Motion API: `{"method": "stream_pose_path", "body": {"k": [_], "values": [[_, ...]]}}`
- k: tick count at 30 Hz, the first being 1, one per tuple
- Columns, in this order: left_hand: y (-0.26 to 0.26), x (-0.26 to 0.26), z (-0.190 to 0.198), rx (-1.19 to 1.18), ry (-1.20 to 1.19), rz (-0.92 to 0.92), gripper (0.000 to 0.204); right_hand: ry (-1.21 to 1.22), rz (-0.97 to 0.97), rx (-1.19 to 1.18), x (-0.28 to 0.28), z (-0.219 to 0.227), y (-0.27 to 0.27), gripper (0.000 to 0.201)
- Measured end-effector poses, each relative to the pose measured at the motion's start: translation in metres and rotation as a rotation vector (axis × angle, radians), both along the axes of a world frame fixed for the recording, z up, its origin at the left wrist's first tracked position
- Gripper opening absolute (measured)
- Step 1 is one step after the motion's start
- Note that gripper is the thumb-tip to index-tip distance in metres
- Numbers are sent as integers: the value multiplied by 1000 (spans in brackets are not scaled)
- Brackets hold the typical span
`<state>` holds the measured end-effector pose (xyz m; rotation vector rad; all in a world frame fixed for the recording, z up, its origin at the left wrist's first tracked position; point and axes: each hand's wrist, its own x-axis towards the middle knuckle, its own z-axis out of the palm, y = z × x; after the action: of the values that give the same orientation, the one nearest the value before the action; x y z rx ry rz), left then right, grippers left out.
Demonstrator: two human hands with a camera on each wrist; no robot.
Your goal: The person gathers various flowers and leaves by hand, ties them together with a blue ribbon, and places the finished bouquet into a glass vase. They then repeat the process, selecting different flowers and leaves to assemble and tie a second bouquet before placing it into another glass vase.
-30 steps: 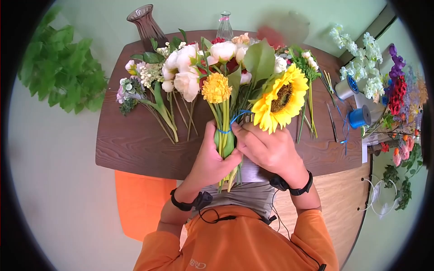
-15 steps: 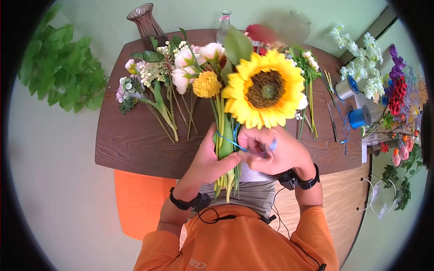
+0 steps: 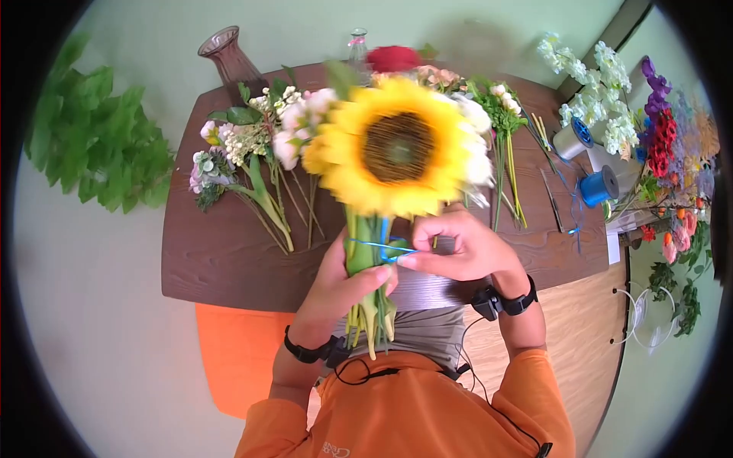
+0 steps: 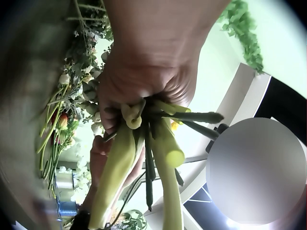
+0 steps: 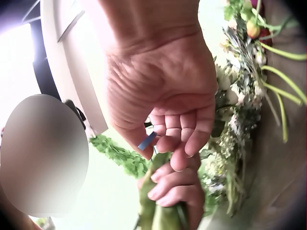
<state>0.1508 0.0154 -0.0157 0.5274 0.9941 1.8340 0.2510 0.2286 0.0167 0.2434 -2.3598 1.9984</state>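
Observation:
My left hand (image 3: 343, 278) grips the stems (image 3: 359, 324) of an upright bouquet, its thumb across the front. A large sunflower (image 3: 399, 149) faces up at the top, a blurred red flower (image 3: 393, 59) behind it and white flowers (image 3: 477, 126) on its right. Blue ribbon (image 3: 386, 237) runs around the stems just above the left thumb. To the right of the bouquet, my right hand (image 3: 466, 248) pinches the ribbon between thumb and forefinger. The right wrist view shows a short blue ribbon end (image 5: 147, 141) at that thumb. Thick cut stem ends (image 4: 175, 158) stick out below the left hand.
Loose flowers (image 3: 244, 145) lie on the left of the brown table (image 3: 221, 263), and green-stemmed ones (image 3: 504, 114) on the right. Ribbon spools, a white one (image 3: 573, 139) and a blue one (image 3: 598, 187), stand at the right edge. Glass vases (image 3: 229, 57) stand at the back.
The sunflower has swung left and up, now covering the yellow flower and the bouquet's middle. My right hand has drawn back from the stems with the ribbon pinched. The left hand keeps its grip.

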Motion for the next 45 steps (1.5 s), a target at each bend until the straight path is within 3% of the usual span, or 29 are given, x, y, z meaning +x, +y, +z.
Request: {"method": "stream_pose_path", "body": {"k": [1, 3, 6, 7, 10, 12, 14, 15, 17, 18, 20, 24, 29, 31, 36, 38, 41, 45], "values": [[-1, -1, -3, 23, -59, 7, 53, 158, 28, 254, -2, -2, 5, 22], [-2, -2, -1, 24, -58, 57, 57, 135, -16, 245, 4, 2, 7, 30], [-2, -5, -3, 64, -17, 130, 62, 124, -24, -100, 20, 8, 10, 34], [1, -4, -2, 73, -21, 103, 62, 124, -50, -88, 27, 7, 14, 34], [3, -6, 3, -47, 38, 277, 73, 131, -2, -218, 45, 5, 22, 35], [1, -10, 1, -43, 47, 286, 72, 151, -101, -448, 66, 9, 28, 34], [-4, -12, -2, -56, 50, 308, 71, 210, -332, -599, 88, 4, 46, 33], [-7, -14, -3, -52, 48, 305, 71, 239, -503, -542, 99, 10, 58, 33], [-10, -16, -6, -73, 95, 264, 69, 171, -898, -74, 112, 15, 94, 33], [-9, -15, -6, -71, 90, 262, 69, 152, -997, 11, 117, 14, 115, 32], [-7, -11, -4, -33, 90, 272, 25, 86, -1114, 173, 130, 16, 155, 35], [0, -3, -4, -19, 91, 261, 28, 55, -1219, 342, 141, 23, 215, 33], [-1, -1, -4, -54, 123, 226, 29, 354, -1302, 314, 145, 30, 255, 31], [-2, -2, -7, -53, 136, 226, 29, 512, -1443, 220, 148, 31, 268, 32], [2, -1, -8, -70, 143, 228, 30, 389, -1427, 117, 141, 28, 300, 32], [6, 1, -7, -75, 118, 232, 30, 565, -1413, 39, 130, 34, 309, 31], [7, 2, -15, -90, 137, 204, 48, 611, -1500, 37, 113, 47, 325, 29], [6, 4, -13, -71, 138, 206, 51, 547, -1498, -7, 99, 45, 336, 28]]}}
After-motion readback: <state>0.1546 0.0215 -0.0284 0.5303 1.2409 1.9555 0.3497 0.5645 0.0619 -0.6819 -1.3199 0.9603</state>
